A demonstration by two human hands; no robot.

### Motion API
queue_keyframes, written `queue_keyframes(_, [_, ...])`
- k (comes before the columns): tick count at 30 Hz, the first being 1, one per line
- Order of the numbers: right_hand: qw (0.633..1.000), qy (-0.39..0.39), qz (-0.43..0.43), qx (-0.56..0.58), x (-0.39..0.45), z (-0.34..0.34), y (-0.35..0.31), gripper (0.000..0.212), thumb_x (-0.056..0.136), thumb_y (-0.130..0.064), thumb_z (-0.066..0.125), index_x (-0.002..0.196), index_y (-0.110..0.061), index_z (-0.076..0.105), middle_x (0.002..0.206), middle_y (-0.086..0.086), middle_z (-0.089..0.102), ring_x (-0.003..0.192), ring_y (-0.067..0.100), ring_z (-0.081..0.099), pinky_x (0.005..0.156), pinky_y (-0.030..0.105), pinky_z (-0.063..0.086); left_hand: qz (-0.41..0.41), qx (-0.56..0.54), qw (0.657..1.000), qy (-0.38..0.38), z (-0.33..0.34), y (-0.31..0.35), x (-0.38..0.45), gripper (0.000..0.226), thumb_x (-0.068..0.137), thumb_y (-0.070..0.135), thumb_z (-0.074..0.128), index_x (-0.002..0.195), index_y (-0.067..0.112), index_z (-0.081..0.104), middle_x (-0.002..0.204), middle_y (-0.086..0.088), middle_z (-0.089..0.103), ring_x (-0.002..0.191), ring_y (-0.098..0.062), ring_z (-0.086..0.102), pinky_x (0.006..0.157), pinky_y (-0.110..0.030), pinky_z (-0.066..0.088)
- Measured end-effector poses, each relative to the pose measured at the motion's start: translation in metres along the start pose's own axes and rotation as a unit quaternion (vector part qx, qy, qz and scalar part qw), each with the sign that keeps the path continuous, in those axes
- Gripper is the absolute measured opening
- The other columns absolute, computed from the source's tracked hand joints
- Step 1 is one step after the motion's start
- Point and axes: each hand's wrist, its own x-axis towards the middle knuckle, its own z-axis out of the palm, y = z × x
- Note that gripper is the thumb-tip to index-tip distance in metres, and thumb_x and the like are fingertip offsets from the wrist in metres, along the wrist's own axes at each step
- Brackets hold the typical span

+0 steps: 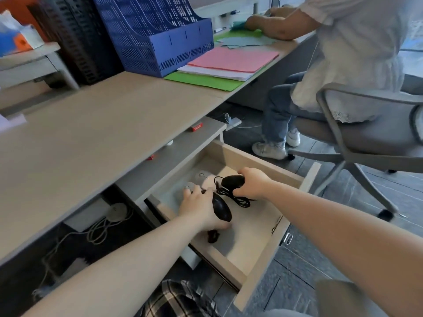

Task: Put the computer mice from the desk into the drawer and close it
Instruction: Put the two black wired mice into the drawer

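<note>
Black mice (221, 208) gripped by both hands inside drawer (258, 227).

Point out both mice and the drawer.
Left mouse (221, 208): head view, on its glossy black back, in the left hand.
Right mouse (231, 180): head view, on its black top, in the right hand.
Drawer (263, 268): head view, on its front panel.

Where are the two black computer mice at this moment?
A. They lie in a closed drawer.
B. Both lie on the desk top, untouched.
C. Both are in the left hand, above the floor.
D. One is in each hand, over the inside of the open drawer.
D: the left hand grips one black mouse and the right hand grips the other black mouse, both inside the pulled-out drawer.
</note>
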Motion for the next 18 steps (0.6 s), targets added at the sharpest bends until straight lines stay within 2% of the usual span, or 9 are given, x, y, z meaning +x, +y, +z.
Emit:
queue_keyframes(3, [0.999, -0.033, 0.007, -0.035, 0.007, 0.010, 0.004, 0.070, 0.077, -0.035, 0.068, 0.136, -0.006, 0.045, 0.132, 0.015, 0.054, 0.118, 0.031, 0.054, 0.094, 0.037, 0.050, 0.008, -0.004, 1.000, -0.022, 0.016, -0.002, 0.000, 0.091, 0.053, 0.066, 0.065, 0.129, 0.024, 0.037, 0.131, -0.007, 0.038, 0.124, -0.031, 0.027, 0.097, -0.040, 0.037])
queue_keyframes(6, [0.995, -0.072, 0.020, -0.064, 0.014, 0.018, 0.005, 0.071, 0.075, -0.039, 0.070, 0.133, -0.007, 0.044, 0.129, 0.015, 0.054, 0.112, 0.031, 0.056, 0.089, 0.037, 0.052, 0.002, 0.037, 0.999, -0.019, 0.027, 0.000, 0.001, 0.090, 0.052, 0.074, 0.060, 0.124, 0.024, 0.040, 0.130, -0.006, 0.039, 0.125, -0.030, 0.029, 0.095, -0.042, 0.037])
queue_keyframes(11, [0.988, -0.098, 0.014, -0.121, 0.022, 0.026, 0.005, 0.071, 0.072, -0.043, 0.070, 0.130, -0.009, 0.044, 0.128, 0.015, 0.053, 0.113, 0.031, 0.055, 0.092, 0.040, 0.052, -0.018, 0.099, 0.995, -0.015, 0.035, 0.002, 0.010, 0.104, 0.050, 0.079, 0.061, 0.132, 0.020, 0.037, 0.131, -0.007, 0.041, 0.123, -0.032, 0.033, 0.096, -0.040, 0.036])
queue_keyframes(14, [0.984, -0.100, 0.005, -0.147, 0.026, 0.028, 0.003, 0.071, 0.072, -0.042, 0.070, 0.130, -0.010, 0.043, 0.127, 0.014, 0.054, 0.112, 0.032, 0.055, 0.092, 0.042, 0.053, -0.015, 0.132, 0.991, -0.008, 0.035, 0.004, 0.013, 0.113, 0.051, 0.081, 0.060, 0.139, 0.017, 0.029, 0.130, -0.009, 0.041, 0.119, -0.033, 0.037, 0.093, -0.039, 0.037])
queue_keyframes(18, [0.980, -0.096, -0.010, -0.175, 0.028, 0.031, 0.001, 0.075, 0.072, -0.043, 0.072, 0.134, -0.015, 0.041, 0.128, 0.014, 0.051, 0.114, 0.034, 0.054, 0.091, 0.041, 0.052, -0.002, 0.146, 0.989, -0.016, 0.033, 0.006, 0.016, 0.119, 0.049, 0.085, 0.059, 0.140, 0.015, 0.028, 0.134, -0.008, 0.038, 0.116, -0.034, 0.042, 0.088, -0.039, 0.042])
